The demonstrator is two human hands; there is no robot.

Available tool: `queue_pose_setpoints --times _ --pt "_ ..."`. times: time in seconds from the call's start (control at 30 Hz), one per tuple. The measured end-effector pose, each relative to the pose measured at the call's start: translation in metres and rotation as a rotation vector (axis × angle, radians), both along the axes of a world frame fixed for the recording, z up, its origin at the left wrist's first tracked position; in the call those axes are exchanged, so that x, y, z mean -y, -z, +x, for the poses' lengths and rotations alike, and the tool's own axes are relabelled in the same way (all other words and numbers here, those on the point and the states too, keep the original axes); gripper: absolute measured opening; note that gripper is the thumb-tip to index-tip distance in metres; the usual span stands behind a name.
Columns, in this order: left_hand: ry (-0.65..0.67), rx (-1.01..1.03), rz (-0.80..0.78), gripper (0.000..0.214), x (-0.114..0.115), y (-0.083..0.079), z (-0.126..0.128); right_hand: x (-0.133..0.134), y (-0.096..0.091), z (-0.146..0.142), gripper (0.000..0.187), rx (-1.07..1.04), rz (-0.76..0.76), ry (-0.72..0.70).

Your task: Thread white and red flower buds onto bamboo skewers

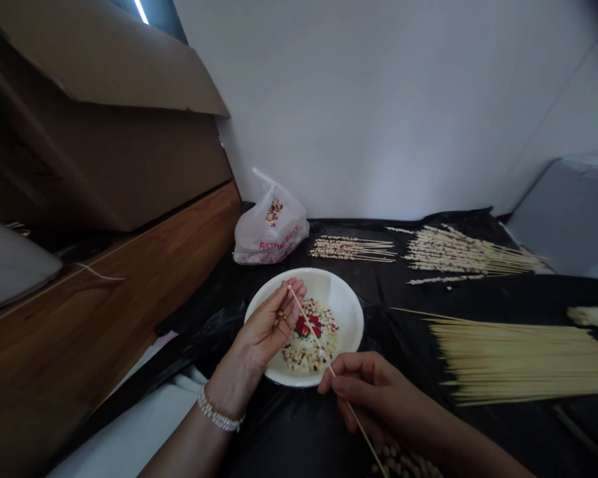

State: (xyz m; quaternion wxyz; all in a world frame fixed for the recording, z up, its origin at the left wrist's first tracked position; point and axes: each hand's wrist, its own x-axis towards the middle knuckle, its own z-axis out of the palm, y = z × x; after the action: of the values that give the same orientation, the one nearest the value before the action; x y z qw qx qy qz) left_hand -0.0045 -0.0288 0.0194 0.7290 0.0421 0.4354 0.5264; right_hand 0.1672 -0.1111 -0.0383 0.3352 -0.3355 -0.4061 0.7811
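My right hand [361, 385] grips a thin bamboo skewer [311, 328] between thumb and fingers. The skewer slants up and left across the bowl to my left hand [269, 322]. A small pale piece, like a corn kernel [290, 287], sits at its tip by my left thumb and fingertips. The left palm is turned up with the fingers curled; whether more kernels lie in it I cannot tell. Under both hands is a white bowl [351, 305] with a red flower print, holding loose cream and dark-red kernels [303, 358].
Behind the bowl stands a knotted plastic bag [274, 232]. Threaded skewers lie in a small group [349, 248] and a larger pile [448, 252]. Bare skewers [523, 362] are spread at right on black plastic sheeting [379, 285]. A cardboard box [129, 159] is at left.
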Motion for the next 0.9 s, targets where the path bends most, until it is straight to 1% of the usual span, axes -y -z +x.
queue_pose_setpoints --times 0.1,0.43,0.53,0.7,0.9 --pt "-0.005 -0.008 0.004 0.055 0.0002 -0.0026 -0.0001 -0.0005 0.0021 0.0001 0.037 0.007 0.014 -0.018" --pt "0.007 -0.035 0.024 0.050 0.0000 -0.0020 0.0015 -0.0009 0.0027 -0.0004 0.035 -0.018 0.015 -0.018" --pt "0.001 -0.052 0.032 0.054 0.0009 -0.0008 -0.0003 -0.0004 0.0022 0.0002 0.034 -0.005 0.012 -0.011" --pt "-0.004 -0.035 0.059 0.051 -0.0016 0.0021 -0.0016 0.0004 0.0021 0.0003 0.034 -0.008 0.005 -0.009" --pt "-0.016 -0.045 0.028 0.048 -0.0022 -0.0009 0.0007 0.0004 0.0050 0.0008 0.032 -0.006 0.005 -0.017"
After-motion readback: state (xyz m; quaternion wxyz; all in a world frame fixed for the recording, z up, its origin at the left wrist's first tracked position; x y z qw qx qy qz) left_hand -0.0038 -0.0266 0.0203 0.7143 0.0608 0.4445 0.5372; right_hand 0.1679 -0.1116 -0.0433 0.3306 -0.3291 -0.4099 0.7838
